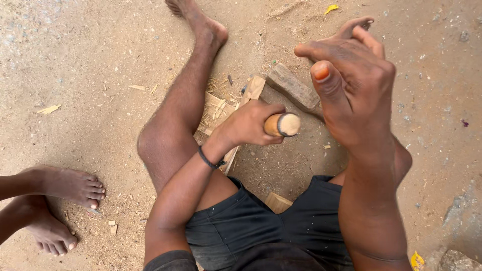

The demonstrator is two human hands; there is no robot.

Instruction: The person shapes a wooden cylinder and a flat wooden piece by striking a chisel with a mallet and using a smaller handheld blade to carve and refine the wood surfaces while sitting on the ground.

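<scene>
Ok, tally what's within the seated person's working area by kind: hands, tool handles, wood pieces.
Hands: 2, left hand and right hand
Round wooden tool handle: 1
Wood pieces: 3, light strip, dark block, small block
Total: 6

1. Two hands of the person: the left hand point(248, 125) and the right hand point(351, 85).
2. One wooden handle point(282, 125), inside the left fingers.
3. One grey wooden block point(293, 89), between the two sets of fingers.
4. One pale plank point(251, 90), beneath the left fingers.
5. Two bare feet point(65, 188) of another person, far left of the fingers.
6. One black wristband point(208, 160).
</scene>
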